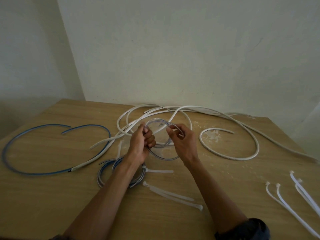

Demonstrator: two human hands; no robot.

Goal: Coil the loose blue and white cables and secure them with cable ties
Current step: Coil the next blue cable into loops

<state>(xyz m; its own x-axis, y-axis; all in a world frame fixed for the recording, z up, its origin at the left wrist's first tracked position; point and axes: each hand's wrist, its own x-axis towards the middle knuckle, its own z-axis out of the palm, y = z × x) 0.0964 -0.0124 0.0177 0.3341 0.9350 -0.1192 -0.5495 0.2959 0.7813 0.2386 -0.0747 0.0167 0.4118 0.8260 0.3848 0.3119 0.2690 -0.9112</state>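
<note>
Currently left hand point(140, 144) grips a half-wound thin cable coil point(155, 120); right hand point(181, 141) pinches its loop. Coil is held just beyond the tied blue coil point(101, 178). Spare cable ties point(173, 196) lie right of the latter.

Pale, scuffed wall point(173, 49) at the back, meeting a second wall point(26, 49) in a corner on the left. Below, light wood-grain table point(52, 196) set against it, under soft, dim light.

Thin bluish coil point(166, 159) (seemingly translucent) amid loose white cables point(230, 158)
</note>
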